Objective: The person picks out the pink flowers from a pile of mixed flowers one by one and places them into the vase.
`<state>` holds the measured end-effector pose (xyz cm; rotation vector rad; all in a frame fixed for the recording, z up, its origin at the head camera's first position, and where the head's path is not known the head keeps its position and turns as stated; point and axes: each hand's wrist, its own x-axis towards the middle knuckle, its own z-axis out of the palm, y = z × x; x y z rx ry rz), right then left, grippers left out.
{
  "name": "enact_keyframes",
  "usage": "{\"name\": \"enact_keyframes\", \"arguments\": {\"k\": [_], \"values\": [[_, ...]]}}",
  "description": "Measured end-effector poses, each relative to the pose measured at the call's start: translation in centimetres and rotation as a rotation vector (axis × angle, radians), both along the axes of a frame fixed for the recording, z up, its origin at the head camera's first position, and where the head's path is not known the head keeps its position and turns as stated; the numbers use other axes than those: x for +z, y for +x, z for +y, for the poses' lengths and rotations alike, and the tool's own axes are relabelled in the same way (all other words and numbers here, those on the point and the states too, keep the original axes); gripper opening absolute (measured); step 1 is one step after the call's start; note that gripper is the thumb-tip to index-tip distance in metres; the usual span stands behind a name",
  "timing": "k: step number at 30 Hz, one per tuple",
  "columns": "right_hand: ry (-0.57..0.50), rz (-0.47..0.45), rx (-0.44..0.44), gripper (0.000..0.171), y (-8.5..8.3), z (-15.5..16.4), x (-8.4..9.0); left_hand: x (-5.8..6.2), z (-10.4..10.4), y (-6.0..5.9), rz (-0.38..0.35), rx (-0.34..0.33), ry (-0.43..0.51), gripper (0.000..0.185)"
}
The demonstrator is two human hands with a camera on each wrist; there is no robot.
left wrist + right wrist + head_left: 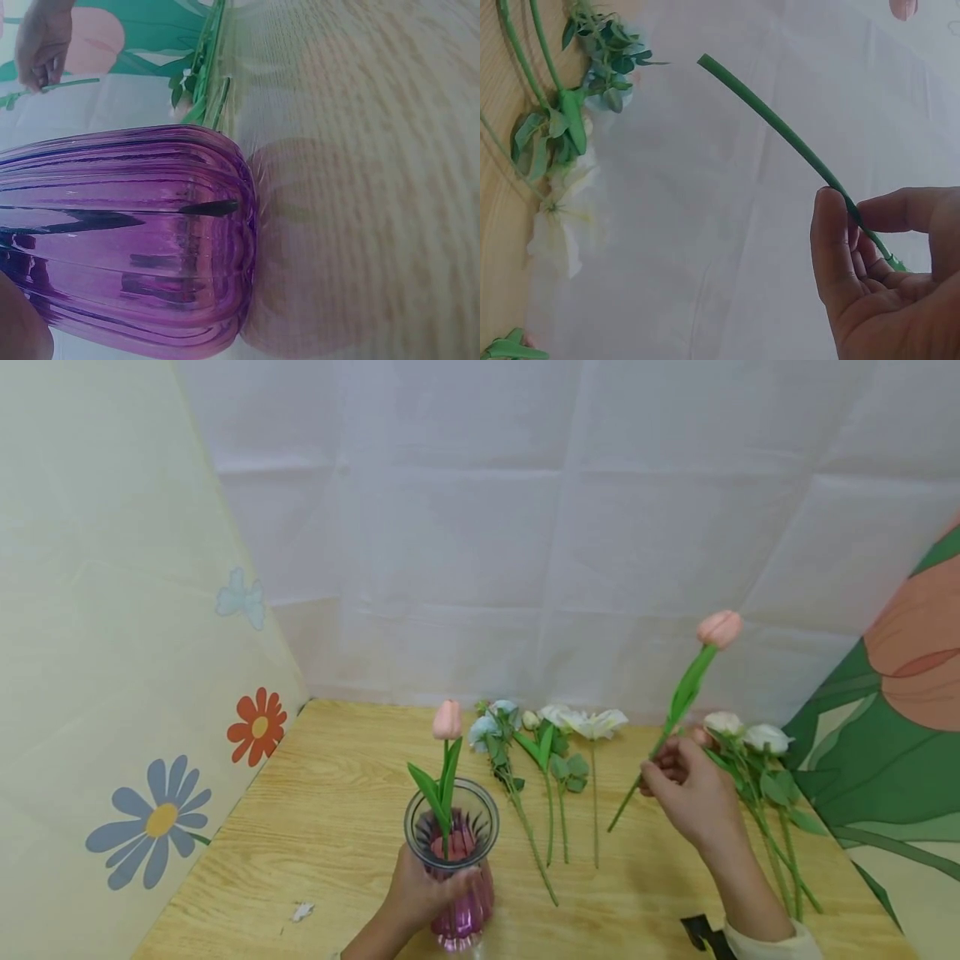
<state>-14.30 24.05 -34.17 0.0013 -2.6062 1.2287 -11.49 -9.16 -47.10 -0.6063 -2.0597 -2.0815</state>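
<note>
My left hand point(423, 889) grips the purple ribbed glass vase point(467, 910), which stands upright on the table near the front; the left wrist view shows the vase point(142, 240) close up. One pink tulip point(447, 720) with green leaves stands inside it, its stem reaching down through the wide rim. To the right, my right hand point(690, 789) pinches the stem of another pink tulip point(720, 630) between thumb and fingers. That tulip is tilted in the air, bloom up and right, with the bare stem end point(769, 112) pointing down and left.
On the wooden table point(337, 777) behind the vase lie blue flowers point(486, 731) and white flowers point(596, 724) with long stems. White roses point(767, 739) lie at the right. A black object point(705, 935) is at the front edge, a white scrap point(302, 912) at left.
</note>
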Motion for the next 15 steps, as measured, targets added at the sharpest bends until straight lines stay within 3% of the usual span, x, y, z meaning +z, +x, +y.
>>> {"name": "enact_keyframes", "arguments": {"k": [15], "values": [[-0.032, 0.063, 0.056, 0.022, 1.2, -1.3, 1.6, 0.0, 0.0, 0.1, -0.018, 0.018, -0.013, 0.07]]}}
